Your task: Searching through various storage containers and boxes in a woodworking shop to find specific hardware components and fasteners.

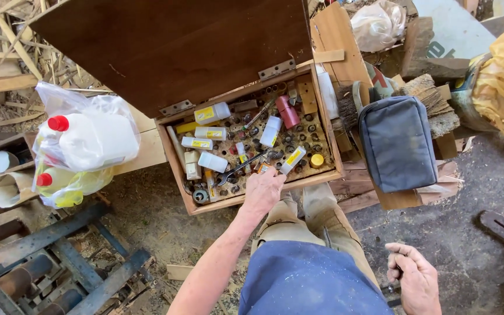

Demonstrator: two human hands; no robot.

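Note:
An open wooden box [323, 176] with a raised lid [176, 46] stands in front of me, full of small white plastic tubes with yellow labels [212, 112], router bits in holes, a red tube [287, 111] and a metal wrench [241, 167]. My left hand [262, 190] reaches over the box's front edge, its fingers down among the items by a small orange thing; whether it grips anything is hidden. My right hand [412, 279] hangs at my side at lower right, fingers curled around a small dark object.
A clear plastic bag [83, 146] with white red-capped bottles lies on a plank to the left. To the right of the box sits a dark grey pouch [398, 143] beside a brush. Metal frames [59, 262] fill the lower left. Wood scraps litter the back.

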